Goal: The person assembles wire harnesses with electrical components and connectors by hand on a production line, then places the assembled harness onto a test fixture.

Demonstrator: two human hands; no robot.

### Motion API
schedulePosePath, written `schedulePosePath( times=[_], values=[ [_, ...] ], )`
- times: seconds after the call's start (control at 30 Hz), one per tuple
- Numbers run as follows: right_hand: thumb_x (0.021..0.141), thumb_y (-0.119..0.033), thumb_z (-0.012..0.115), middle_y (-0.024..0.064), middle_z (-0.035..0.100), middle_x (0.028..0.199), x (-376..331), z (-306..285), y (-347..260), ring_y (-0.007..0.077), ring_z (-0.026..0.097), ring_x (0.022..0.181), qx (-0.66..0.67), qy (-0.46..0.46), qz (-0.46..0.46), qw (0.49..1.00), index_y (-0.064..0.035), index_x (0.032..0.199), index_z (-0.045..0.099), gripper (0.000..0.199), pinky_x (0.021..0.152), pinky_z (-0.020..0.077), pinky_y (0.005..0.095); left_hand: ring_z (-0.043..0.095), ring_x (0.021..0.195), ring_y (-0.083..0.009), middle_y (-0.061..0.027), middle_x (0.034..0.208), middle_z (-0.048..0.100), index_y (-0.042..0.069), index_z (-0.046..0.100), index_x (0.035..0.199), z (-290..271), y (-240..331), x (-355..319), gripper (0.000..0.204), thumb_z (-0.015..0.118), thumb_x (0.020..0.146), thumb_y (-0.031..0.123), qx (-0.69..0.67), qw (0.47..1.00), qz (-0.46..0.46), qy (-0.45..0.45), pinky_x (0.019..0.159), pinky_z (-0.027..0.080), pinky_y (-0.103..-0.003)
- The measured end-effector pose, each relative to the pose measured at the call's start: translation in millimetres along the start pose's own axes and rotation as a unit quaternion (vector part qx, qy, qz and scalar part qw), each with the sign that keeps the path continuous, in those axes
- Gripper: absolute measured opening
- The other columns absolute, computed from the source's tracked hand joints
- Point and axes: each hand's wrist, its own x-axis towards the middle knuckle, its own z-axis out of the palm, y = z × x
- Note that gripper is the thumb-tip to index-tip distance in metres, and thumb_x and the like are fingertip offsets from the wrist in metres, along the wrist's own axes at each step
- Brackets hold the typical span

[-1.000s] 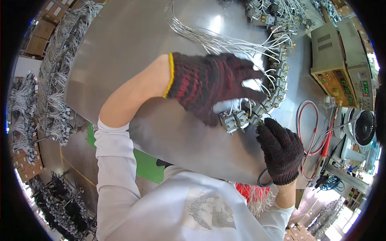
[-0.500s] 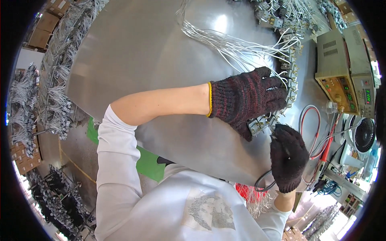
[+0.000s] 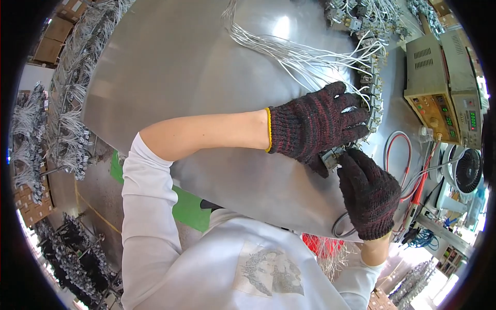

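A row of small metal electrical parts [image 3: 371, 77] with white wires [image 3: 289, 50] runs along the right side of the metal table. My left hand [image 3: 323, 121], in a dark knitted glove with a yellow cuff edge, lies across the near part of this row. Its fingers are stretched out and apart, and the thumb rests by the nearest metal part [image 3: 330, 159]. Close to that end is my right hand [image 3: 371, 194], also gloved, its fingers bent together against the row. What they grip is hidden. A dark cable [image 3: 338, 226] loops out beside the right wrist.
Beyond the row stand two bench instruments [image 3: 431, 106] with lit displays. Red and grey test leads [image 3: 400, 155] and a small fan [image 3: 467, 173] are at the right. More wired parts [image 3: 356, 18] pile up at the far right. Loaded racks [image 3: 72, 103] stand left of the table [image 3: 170, 62].
My right hand has moved up and left onto the near end of the row and turned its back upward. My left hand has barely moved. An instrument's readout has changed.
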Motion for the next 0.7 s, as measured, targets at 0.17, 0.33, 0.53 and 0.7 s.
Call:
schedulePosePath(
  times=[0.17,0.33,0.53,0.7],
  values=[
    [0.084,-0.007,0.086,0.012,0.079,0.121,-1.3,-1.9,-2.0,0.0344,0.077,0.085,-0.014,-0.009,-0.01,1.0,-0.0125,0.123,0.077,0.041,0.071,0.0616,0.0429,0.055,0.137,-0.0372,-0.017,0.149,0.059,0.011,0.062,0.149,7.6,-0.7,-2.6,0.105,0.082,0.069,0.076,0.016,0.996,0.026,0.089,0.111,0.041,-0.058],
    [0.084,-0.003,0.085,0.0138,0.079,0.119,-14.9,7.3,-10.5,0.0351,0.079,0.09,0.06,0.036,0.041,0.997,-0.0105,0.12,0.078,0.038,0.075,0.0628,0.0422,0.05,0.146,-0.0399,-0.018,0.164,0.05,0.012,0.053,0.159,2.0,4.2,-5.1,0.111,0.082,0.072,0.075,0.0,1.0,0.007,0.014,0.125,0.034,-0.06],
    [0.083,-0.001,0.084,0.0167,0.079,0.116,-19.4,12.9,-23.8,0.0359,0.079,0.088,0.119,0.035,0.06,0.99,-0.0091,0.119,0.078,0.037,0.074,0.0623,0.0432,0.051,0.144,-0.0366,-0.0148,0.159,0.053,0.013,0.056,0.156,5.4,3.5,-7.3,0.106,0.082,0.073,0.073,0.006,0.999,0.011,0.043,0.125,0.034,-0.057],
    [0.083,-0.008,0.085,0.0153,0.078,0.122,-16.7,13.2,-12.1,0.0329,0.076,0.08,0.026,0.016,-0.029,0.999,-0.0104,0.126,0.076,0.043,0.063,0.0572,0.041,0.051,0.142,-0.0343,-0.0135,0.16,0.053,0.015,0.06,0.152,10.2,0.3,-4.0,0.097,0.082,0.073,0.067,0.034,0.998,0.0,0.043,0.125,0.033,-0.056]
  ],
)
